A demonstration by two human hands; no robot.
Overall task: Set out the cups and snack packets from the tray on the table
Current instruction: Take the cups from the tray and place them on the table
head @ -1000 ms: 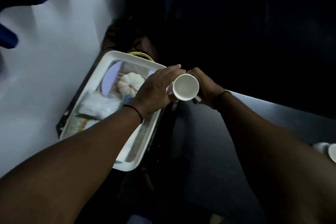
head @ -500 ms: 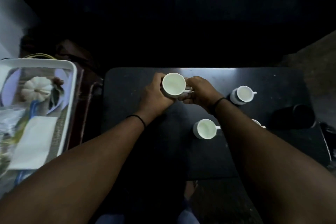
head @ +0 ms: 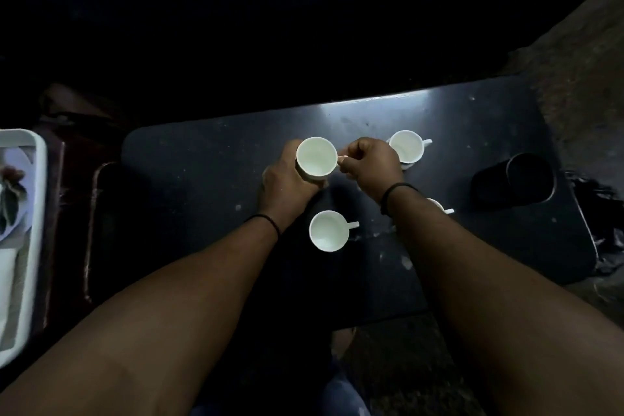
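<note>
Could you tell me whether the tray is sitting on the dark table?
No, the tray sits left of the dark table, apart from it.

bare forearms, black wristbands (head: 266, 220) on both

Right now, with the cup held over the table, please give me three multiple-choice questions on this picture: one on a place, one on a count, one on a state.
1. Where is the tray?
A. at the left edge of the view
B. at the middle of the table
C. behind the black cup

2. How many white cups can be seen, the held cup included?
A. two
B. four
C. six

3. How is the held cup gripped?
A. by the left hand only
B. by no hand
C. by both hands

Answers:
1 A: the tray lies far left, apart from the table.
2 B: one is held, the near cup and the far cup stand free, and the hidden cup peeks from behind the right forearm.
3 C: the left hand wraps the body and the right hand pinches the handle.
</note>
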